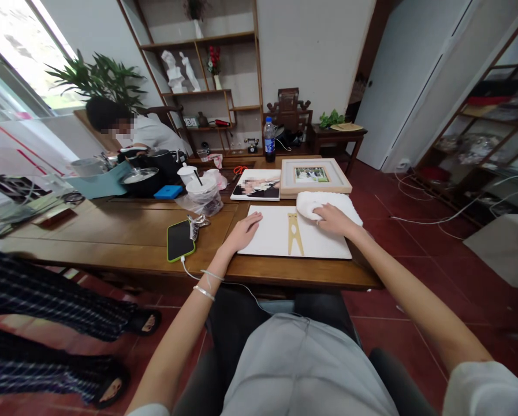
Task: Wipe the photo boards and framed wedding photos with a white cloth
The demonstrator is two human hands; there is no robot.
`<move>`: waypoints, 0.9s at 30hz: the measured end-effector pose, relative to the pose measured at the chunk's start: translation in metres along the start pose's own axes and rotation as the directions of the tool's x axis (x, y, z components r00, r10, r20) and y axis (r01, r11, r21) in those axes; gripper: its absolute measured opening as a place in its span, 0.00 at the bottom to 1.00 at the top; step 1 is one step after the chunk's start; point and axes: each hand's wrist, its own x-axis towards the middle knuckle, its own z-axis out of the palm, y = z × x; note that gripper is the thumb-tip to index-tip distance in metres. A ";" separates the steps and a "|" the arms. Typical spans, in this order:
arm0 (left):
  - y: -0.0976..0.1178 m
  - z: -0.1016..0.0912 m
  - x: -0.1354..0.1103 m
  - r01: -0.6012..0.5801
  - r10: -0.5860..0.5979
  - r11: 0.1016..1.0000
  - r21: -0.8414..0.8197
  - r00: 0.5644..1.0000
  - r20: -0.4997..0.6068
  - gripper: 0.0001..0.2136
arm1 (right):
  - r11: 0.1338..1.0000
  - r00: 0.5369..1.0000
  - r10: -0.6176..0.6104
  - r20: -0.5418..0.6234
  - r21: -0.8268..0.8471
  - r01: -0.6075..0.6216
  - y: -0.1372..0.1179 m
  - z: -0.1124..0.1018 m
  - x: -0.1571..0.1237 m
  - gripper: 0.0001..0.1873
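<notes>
A white flat board (pixel 267 242) lies on the wooden table in front of me. My left hand (pixel 243 231) rests flat on its left edge, fingers stretched out and holding nothing. On the board's right back corner sits a bunched white fluffy cloth (pixel 308 203), and my right hand (pixel 333 219) grips it from the right, with a ring on one finger. Between my hands lies a thin yellowish forked piece (pixel 294 234) with an oval hole, its two prongs towards me.
Behind the board are a photo panel (pixel 257 185) and a light wooden frame (pixel 347 188). To the left lie a charging phone (pixel 181 241), a lidded cup (pixel 200 186) and a blue box (pixel 168 192). A cola bottle (pixel 269 141) stands farther back. Two other people are at the left.
</notes>
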 end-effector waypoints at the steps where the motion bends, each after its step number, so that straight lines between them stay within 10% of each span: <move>1: 0.000 0.000 0.000 -0.001 0.001 1.000 0.002 1.000 0.001 0.19 | 1.000 1.000 0.003 -0.018 0.003 -0.003 0.001 0.002 0.003 0.18; 8: -0.001 0.001 0.000 0.008 -0.008 1.000 0.000 1.000 0.007 0.18 | 0.997 1.000 0.018 0.017 -0.072 -0.017 -0.012 -0.004 -0.010 0.16; 20: -0.001 0.001 0.001 0.003 -0.003 1.000 0.017 1.000 -0.001 0.18 | 0.991 0.971 -0.134 0.199 -0.002 0.137 -0.072 -0.040 -0.108 0.16; 27: 0.000 0.001 0.000 0.006 -0.006 1.000 -0.005 1.000 0.002 0.19 | 0.992 0.979 -0.115 0.168 0.067 0.105 -0.036 -0.027 -0.071 0.16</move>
